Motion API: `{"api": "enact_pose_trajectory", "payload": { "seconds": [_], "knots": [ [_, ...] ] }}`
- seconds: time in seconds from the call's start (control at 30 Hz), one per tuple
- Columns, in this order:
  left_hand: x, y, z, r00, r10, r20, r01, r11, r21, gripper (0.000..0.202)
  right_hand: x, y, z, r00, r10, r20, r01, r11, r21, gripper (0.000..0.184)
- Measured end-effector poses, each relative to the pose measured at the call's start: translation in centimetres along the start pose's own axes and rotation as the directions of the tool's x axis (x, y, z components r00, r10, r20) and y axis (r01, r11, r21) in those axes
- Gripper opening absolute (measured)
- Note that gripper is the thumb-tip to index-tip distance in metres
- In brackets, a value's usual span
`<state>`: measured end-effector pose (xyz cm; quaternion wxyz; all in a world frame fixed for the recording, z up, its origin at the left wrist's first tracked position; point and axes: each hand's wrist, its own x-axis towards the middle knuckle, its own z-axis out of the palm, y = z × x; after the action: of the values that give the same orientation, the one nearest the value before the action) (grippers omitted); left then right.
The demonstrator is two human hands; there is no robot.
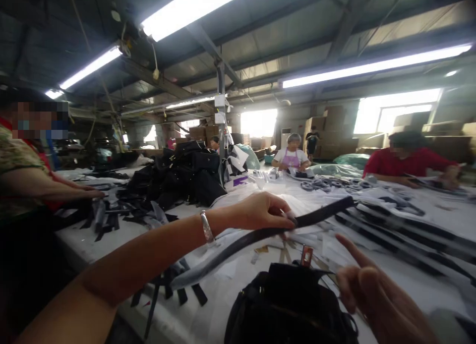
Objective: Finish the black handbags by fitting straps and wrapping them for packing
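My left hand (pixel 266 212), with a silver bracelet on its wrist, pinches a long dark strap (pixel 323 212) near its middle. One end of the strap reaches right, plain black; the other curves down to the left and looks greyish, as if wrapped in clear film. At lower right is my right hand (pixel 375 294), apart from the strap, its index finger stretched out and the other fingers partly curled, with nothing visible in it. Between the hands, at the bottom edge, sits a black bag (pixel 286 304) with a small copper-coloured piece (pixel 307 256) at its top.
Wrapped black straps (pixel 401 235) lie in a stack on the right of the white table. Black bags (pixel 186 170) are heaped at back left, beside a post (pixel 222 136). Short dark strips (pixel 106 217) lie near a co-worker at left. Other people sit across the table.
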<state>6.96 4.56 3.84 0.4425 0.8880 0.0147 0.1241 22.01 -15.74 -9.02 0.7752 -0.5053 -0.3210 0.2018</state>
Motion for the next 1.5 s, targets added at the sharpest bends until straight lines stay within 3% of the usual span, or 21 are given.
{"api": "enact_pose_trajectory", "payload": {
  "seconds": [0.1,0.23,0.37,0.53,0.67,0.77,0.93,1.07,1.33,1.43,1.5],
  "knots": [
    [0.3,-0.3,3.4,0.996,-0.001,0.090,0.006,0.998,-0.063,0.025,1.0,-1.7,1.3,0.992,0.096,0.082,-0.092,0.995,-0.049,0.043],
    [0.1,-1.9,5.8,0.989,0.015,0.149,0.008,0.988,-0.155,0.029,0.8,-2.0,0.6,0.999,0.048,-0.022,-0.050,0.997,-0.053,0.043],
    [-0.9,-3.7,6.5,0.972,-0.048,0.232,0.100,0.971,-0.217,0.032,-0.2,-1.8,-1.3,0.983,0.008,-0.184,-0.002,0.999,0.036,0.037],
    [-2.5,-5.1,7.3,0.978,-0.095,0.187,0.123,0.983,-0.140,0.032,-1.0,-1.9,-3.1,0.942,0.043,-0.332,0.026,0.979,0.200,0.035],
    [-3.4,-6.2,7.7,0.964,-0.168,0.206,0.209,0.958,-0.196,0.036,-1.0,-1.9,-4.0,0.933,0.041,-0.358,0.072,0.953,0.295,0.032],
    [-3.9,-6.9,7.6,0.955,-0.219,0.202,0.255,0.951,-0.174,0.040,-0.9,-1.7,-4.8,0.932,0.034,-0.360,0.081,0.951,0.300,0.024],
    [-4.0,-7.3,7.6,0.947,-0.247,0.206,0.286,0.939,-0.190,0.033,-1.1,-1.3,-5.3,0.927,0.045,-0.373,0.071,0.953,0.293,0.027],
    [-3.1,-6.5,8.0,0.966,-0.192,0.172,0.229,0.947,-0.227,0.028,-1.7,-1.0,-4.0,0.942,0.042,-0.333,0.050,0.963,0.264,0.025],
    [0.2,-3.2,10.3,0.986,-0.013,0.167,0.083,0.904,-0.419,0.034,-3.0,0.0,0.1,0.996,0.072,-0.056,-0.062,0.985,0.164,0.030],
    [0.7,-3.1,10.9,0.992,0.000,0.123,0.056,0.888,-0.457,0.035,-3.1,0.1,0.5,0.998,0.061,-0.002,-0.061,0.997,0.055,0.027],
    [0.5,-3.2,11.0,0.990,-0.030,0.140,0.087,0.903,-0.421,0.036,-2.9,-0.2,0.2,0.997,0.073,-0.019,-0.072,0.995,0.075,0.030]
  ]
}}
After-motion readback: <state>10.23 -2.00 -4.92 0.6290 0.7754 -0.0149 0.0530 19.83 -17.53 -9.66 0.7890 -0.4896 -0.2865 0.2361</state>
